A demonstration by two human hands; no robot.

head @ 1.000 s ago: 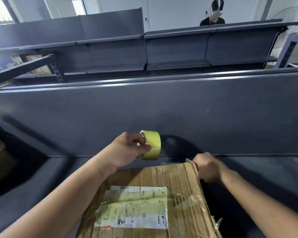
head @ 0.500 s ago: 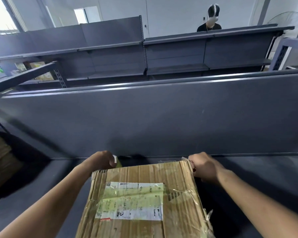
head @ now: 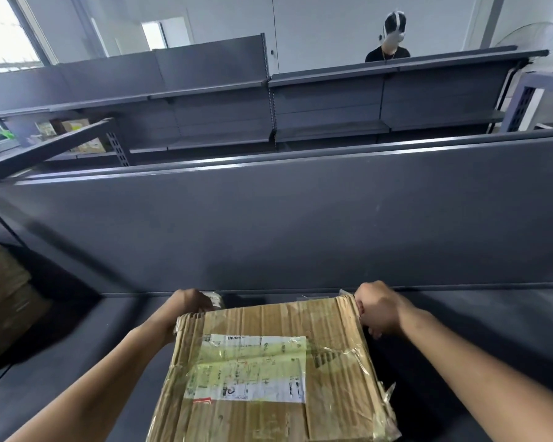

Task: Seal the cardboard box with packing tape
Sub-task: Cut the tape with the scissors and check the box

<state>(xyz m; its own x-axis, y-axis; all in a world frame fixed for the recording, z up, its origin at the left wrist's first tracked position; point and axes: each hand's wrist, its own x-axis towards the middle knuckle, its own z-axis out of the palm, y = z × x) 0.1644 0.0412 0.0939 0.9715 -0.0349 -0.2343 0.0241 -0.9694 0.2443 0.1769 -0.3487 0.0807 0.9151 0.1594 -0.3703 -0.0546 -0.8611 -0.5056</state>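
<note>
A worn cardboard box [head: 268, 419] with a white shipping label [head: 253, 368] and old clear tape lies on the dark shelf in front of me. My left hand [head: 186, 309] sits at the box's far left corner, its fingers curled round the roll of packing tape [head: 216, 300]. Only a pale sliver of the roll shows behind the box edge. At the far right corner, my right hand [head: 377, 309] grips the box's edge, fingers curled down over the side.
The box rests on a grey metal shelf [head: 476, 317] with an upright back panel [head: 300, 224] just beyond it. Another cardboard box [head: 4, 298] stands at the left. More shelving and a person [head: 391, 39] are far behind.
My left hand has dropped with the tape roll from above the box down behind its far left corner. The right hand stays on the far right corner. The view has tilted up slightly.
</note>
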